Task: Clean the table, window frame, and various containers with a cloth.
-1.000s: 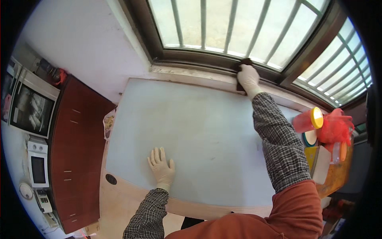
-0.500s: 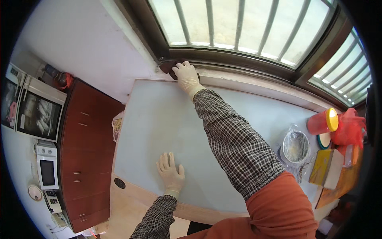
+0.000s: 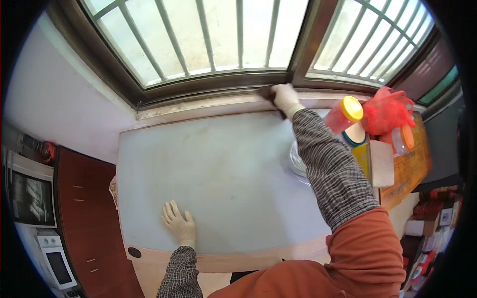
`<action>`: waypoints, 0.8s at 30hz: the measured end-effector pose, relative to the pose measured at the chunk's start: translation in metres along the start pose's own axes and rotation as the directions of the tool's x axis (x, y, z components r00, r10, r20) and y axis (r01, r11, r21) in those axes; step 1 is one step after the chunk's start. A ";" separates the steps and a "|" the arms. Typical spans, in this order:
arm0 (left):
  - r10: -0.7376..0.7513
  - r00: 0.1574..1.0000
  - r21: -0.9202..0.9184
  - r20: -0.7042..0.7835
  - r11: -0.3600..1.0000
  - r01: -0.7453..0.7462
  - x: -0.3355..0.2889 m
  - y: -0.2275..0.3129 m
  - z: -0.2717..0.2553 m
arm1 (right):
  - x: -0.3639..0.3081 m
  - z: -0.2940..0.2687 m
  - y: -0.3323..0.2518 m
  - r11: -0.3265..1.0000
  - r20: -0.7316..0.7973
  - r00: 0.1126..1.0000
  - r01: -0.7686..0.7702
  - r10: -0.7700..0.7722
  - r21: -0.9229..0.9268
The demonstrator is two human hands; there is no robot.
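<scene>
- Right hand [image 3: 286,98]: gloved, arm stretched across the bench [image 3: 213,164]; grip pressed together on a dark brown cloth [image 3: 266,93], fingers motion-blurred.
- Cloth: at the window sill [image 3: 213,106], by the brown window frame [image 3: 208,85]; one end sticks out left, another hangs below the hand. Probably bunched to suit the narrow ledge. Exact contact: can't tell.
- Left hand [image 3: 180,226]: gloved, palm down near the bench's front left, grip spread, pinching nothing. Likely a prop for balance, given the long right reach.
- Pink jar with yellow lid [image 3: 342,117], red plastic bag [image 3: 386,114], yellow-sided box [image 3: 381,161]: grouped right, presumably for working room.
- Plastic-wrapped bowl [image 3: 296,161]: partly behind right sleeve; wrap likely shields contents.
</scene>
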State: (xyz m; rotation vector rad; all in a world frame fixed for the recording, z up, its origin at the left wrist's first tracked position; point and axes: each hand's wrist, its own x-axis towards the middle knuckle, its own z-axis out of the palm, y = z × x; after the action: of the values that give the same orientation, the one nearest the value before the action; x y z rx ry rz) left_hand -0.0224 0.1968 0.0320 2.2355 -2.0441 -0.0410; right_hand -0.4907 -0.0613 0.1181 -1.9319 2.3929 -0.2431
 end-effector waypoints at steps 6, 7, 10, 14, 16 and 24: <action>0.010 0.999 0.033 -0.031 0.999 -0.009 -0.011 -0.009 -0.003 | -0.089 -0.122 0.062 0.747 -0.280 0.958 0.144 0.058 0.649; 0.009 0.999 0.023 -0.032 1.000 -0.008 -0.010 -0.007 -0.002 | -0.126 -0.148 0.061 0.543 -0.181 0.978 0.096 0.105 0.834; -0.008 0.996 0.068 -0.087 0.998 0.014 -0.019 -0.022 0.005 | -0.250 -0.183 0.074 0.097 -0.064 0.984 0.048 0.168 0.994; 0.040 0.997 0.128 -0.065 0.991 -0.031 -0.015 -0.021 0.017 | -0.456 -0.180 0.115 -0.493 0.162 0.939 0.009 0.303 0.870; 0.244 0.969 0.027 -0.030 0.970 -0.243 -0.027 -0.008 0.006 | -0.575 -0.186 0.117 -0.467 0.207 0.853 0.048 0.479 0.883; 0.087 0.996 0.007 0.027 0.996 -0.087 -0.057 0.041 -0.043 | -0.989 -0.034 0.119 -0.715 0.607 0.380 0.327 0.698 0.617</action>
State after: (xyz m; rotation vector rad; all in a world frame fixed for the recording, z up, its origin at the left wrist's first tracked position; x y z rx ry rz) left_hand -0.0642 0.2531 0.0753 2.1593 -2.1564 -0.0557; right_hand -0.3980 0.9306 0.0786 0.7312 1.0325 -2.1955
